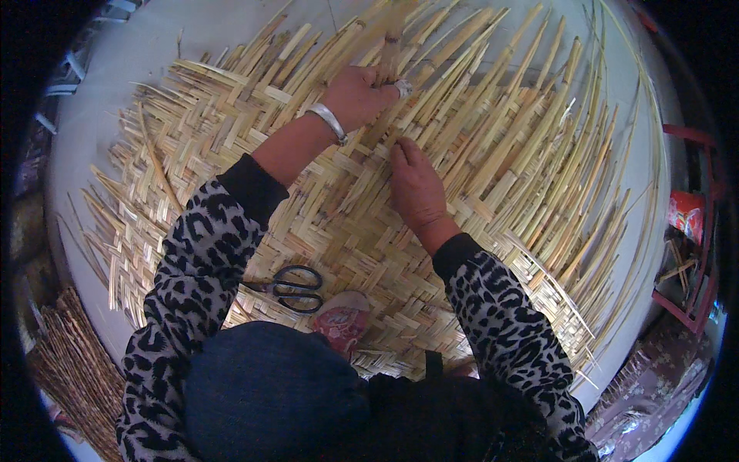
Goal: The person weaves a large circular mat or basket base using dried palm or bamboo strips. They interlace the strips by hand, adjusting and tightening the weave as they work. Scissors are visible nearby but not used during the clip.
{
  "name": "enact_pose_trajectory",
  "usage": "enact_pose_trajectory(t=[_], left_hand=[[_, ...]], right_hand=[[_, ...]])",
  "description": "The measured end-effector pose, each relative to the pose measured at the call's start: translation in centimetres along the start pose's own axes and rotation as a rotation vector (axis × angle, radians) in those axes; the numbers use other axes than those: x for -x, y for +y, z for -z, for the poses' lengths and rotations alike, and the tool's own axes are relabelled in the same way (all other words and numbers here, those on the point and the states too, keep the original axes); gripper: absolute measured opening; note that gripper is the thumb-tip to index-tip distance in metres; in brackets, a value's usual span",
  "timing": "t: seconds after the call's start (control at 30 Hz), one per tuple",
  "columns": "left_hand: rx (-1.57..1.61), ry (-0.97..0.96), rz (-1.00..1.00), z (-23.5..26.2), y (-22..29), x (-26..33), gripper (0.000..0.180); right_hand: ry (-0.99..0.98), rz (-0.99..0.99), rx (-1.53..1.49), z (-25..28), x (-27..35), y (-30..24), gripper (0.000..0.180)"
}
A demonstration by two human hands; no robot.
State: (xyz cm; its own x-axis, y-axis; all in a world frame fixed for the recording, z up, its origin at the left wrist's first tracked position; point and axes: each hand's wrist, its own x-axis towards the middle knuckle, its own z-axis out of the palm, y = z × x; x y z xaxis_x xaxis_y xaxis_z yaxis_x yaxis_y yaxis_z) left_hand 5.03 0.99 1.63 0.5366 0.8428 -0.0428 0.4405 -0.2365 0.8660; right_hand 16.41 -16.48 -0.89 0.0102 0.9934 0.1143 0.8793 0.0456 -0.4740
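Note:
A large woven mat of pale bamboo strips lies flat on the floor, with loose unwoven strips fanning out to the upper right. My left hand, with a silver bangle at the wrist, is closed on a strip at the weave's edge near the top middle. My right hand presses flat on the mat just below it, fingers pointing up along the strips. Both forearms wear leopard-print sleeves.
Black-handled scissors lie on the mat near my knee, beside a red patterned shoe. A darker woven piece sits at the lower left. A red frame stands at the right edge.

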Motion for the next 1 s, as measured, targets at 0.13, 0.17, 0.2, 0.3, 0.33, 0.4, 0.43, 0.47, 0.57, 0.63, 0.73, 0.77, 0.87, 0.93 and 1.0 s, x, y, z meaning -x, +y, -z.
enact_pose_trajectory(t=[0.13,0.17,0.2,0.3,0.33,0.4,0.43,0.47,0.57,0.63,0.73,0.77,0.87,0.93,1.0], left_hand=[[-0.008,0.174,-0.029,1.2,-1.0,1.5,0.028],[0.062,0.219,0.066,1.8,-1.6,2.0,0.027],[0.178,0.212,0.112,2.3,-2.2,2.8,0.025],[0.501,0.209,0.374,3.3,-3.8,4.7,0.021],[0.587,0.23,0.454,3.4,-4.2,4.8,0.02],[0.688,0.242,0.547,3.9,-4.6,4.9,0.02],[0.704,0.23,0.56,3.9,-4.8,4.9,0.021],[0.722,0.217,0.572,3.9,-4.9,4.8,0.021],[0.471,0.298,0.387,3.2,-5.2,5.2,0.023],[0.415,0.279,0.399,3.4,-5.8,5.0,0.023],[0.483,0.144,0.453,4.5,-6.9,4.3,0.024],[0.54,0.157,0.547,4.7,-7.1,4.2,0.025],[0.815,0.189,0.571,4.7,-7.1,4.2,0.027],[0.773,0.228,0.588,4.6,-6.6,4.3,0.028],[0.764,0.236,0.593,4.4,-5.8,4.5,0.028]], right_hand=[[-0.008,-0.007,0.023,-0.3,0.3,0.3,0.041],[-0.005,-0.006,0.018,-0.4,0.3,0.4,0.04],[0.013,0.005,0.01,-0.5,0.4,0.5,0.04],[0.031,0.021,-0.006,-0.8,0.6,0.8,0.038],[0.028,0.031,0.004,-0.9,0.6,0.8,0.038],[0.024,0.056,0.027,-0.8,0.7,0.8,0.037],[0.019,0.069,0.026,-0.7,0.8,0.8,0.036],[0.014,0.082,0.027,-0.4,0.8,0.7,0.035],[-0.06,0.036,0.046,0.6,0.2,0.2,0.03],[-0.099,-0.021,0.065,1.2,-0.8,-0.5,0.025],[-0.093,-0.135,0.039,1.1,-3.1,-1.8,0.021],[-0.072,-0.186,-0.017,0.8,-3.9,-2.4,0.021],[-0.122,-0.341,-0.1,0.1,-5.5,-3.4,0.026],[-0.166,-0.407,-0.107,0.0,-6.2,-3.6,0.029],[-0.209,-0.455,-0.08,0.0,-6.5,-3.6,0.03]])
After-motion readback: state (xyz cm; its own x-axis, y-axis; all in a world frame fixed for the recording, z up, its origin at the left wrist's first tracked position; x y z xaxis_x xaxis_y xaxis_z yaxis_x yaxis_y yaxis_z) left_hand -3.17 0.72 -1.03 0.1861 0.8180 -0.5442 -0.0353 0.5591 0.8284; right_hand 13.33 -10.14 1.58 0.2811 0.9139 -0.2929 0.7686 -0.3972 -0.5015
